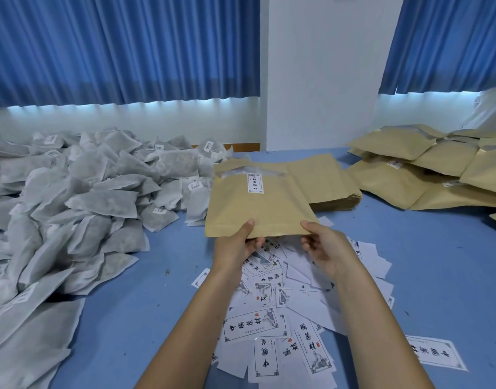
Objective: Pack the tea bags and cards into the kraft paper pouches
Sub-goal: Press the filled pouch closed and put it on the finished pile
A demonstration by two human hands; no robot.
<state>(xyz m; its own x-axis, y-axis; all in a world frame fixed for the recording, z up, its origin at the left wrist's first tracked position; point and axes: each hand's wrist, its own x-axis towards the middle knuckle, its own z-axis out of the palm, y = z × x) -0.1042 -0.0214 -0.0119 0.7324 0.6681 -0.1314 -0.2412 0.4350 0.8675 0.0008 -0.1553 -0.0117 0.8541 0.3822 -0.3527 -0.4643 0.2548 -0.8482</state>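
Note:
A kraft paper pouch point(255, 203) hangs over the middle of the blue table, its open mouth pointing away from me. A white card point(255, 183) and a tea bag show at that mouth. My left hand point(237, 244) pinches the pouch's near edge, thumb on top. At the near right corner my right hand point(324, 242) pinches it the same way. Loose printed cards point(269, 327) lie scattered below my hands. A big heap of grey tea bags point(81, 197) covers the left side.
A flat stack of unfilled kraft pouches point(328, 181) lies just behind the held one. Filled pouches point(426, 167) are piled at the right. Blue curtains and a white wall stand behind the table point(409, 262).

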